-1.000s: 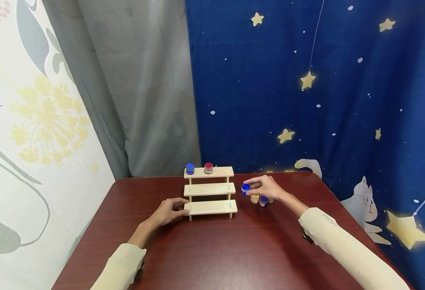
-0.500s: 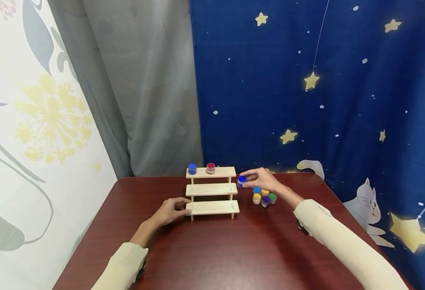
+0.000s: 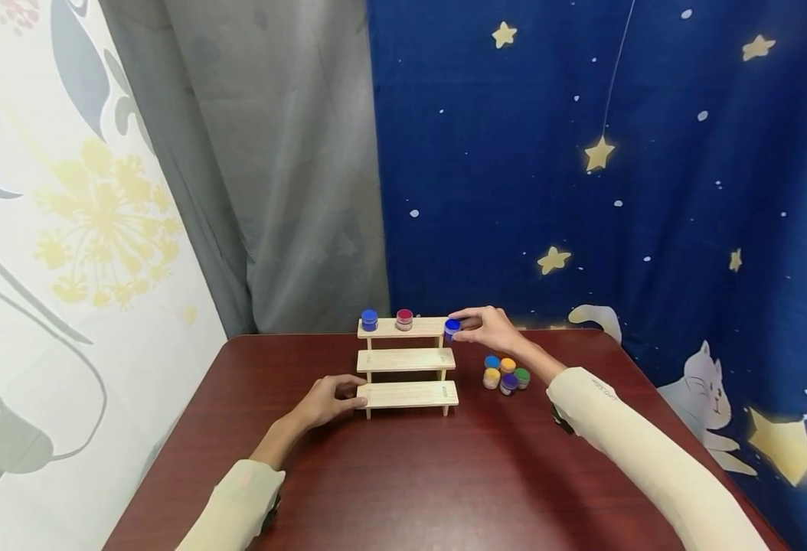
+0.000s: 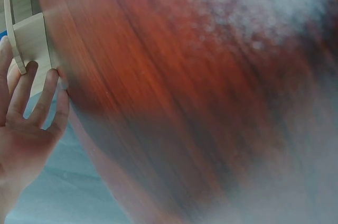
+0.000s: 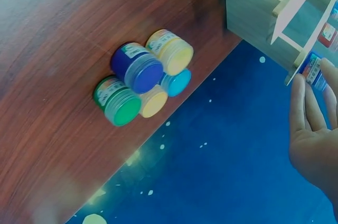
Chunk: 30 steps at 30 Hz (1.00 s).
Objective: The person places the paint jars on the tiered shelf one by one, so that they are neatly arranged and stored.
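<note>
1. The dark red table (image 3: 417, 474) lies under both my arms, and everything I handle stands on it.
2. The wooden three-step rack (image 3: 406, 360) sits between my hands. My left hand (image 3: 321, 402) rests against the left end of its lowest step, fingers (image 4: 31, 89) loosely bent on the wood edge and clamped on nothing.
3. My right hand (image 3: 489, 327) is at the right end of the top step, thumb and fingertips (image 5: 309, 102) pinched on a dark blue paint pot (image 3: 452, 329). The pot is level with that step, just at its edge; I cannot tell whether it has touched down.
4. To the left of my right fingertips, a blue-lidded pot (image 3: 369, 319) and a red-lidded pot (image 3: 404, 318) already stand on the top step. So I judge two are placed and the third is going on.
5. Below and behind my right fingers, a cluster of five pots (image 5: 142, 76) waits on the table, touching one another: green, dark blue, yellow, light blue and orange lids. The two lower steps are bare, so most of the work is left.
6. The pots carry small side labels, too blurred to read.
</note>
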Motion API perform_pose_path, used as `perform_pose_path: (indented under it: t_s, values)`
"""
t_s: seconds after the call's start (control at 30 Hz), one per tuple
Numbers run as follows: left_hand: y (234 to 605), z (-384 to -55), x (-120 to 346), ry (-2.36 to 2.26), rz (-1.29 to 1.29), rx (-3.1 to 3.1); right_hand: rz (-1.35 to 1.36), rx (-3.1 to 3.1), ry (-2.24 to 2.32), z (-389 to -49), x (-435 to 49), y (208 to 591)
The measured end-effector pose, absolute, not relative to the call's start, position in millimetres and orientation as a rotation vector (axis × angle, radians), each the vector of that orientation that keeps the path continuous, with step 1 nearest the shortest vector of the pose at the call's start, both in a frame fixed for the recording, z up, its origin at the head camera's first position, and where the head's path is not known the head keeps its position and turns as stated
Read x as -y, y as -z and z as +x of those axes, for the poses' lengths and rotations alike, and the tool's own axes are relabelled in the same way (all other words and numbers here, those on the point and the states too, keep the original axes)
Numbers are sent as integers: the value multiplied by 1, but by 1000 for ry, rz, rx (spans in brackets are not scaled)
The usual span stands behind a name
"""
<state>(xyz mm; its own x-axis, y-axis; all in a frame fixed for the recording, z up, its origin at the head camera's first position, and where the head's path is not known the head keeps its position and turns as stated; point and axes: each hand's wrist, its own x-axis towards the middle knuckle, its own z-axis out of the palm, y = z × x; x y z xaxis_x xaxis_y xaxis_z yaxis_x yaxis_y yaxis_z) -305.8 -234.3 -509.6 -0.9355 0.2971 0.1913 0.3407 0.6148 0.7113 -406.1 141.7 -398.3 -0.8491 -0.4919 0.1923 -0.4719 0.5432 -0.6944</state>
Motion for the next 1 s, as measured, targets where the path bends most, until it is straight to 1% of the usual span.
perform_pose_path:
  t_s: [0.57,1.0]
  values:
    - [510,-304,233,1288,-550,2753,-805,-2806,1247,-421,-116,396]
    - [512,-305,233,1285,-551,2757,-810,-2821,1231,-431,-110,404]
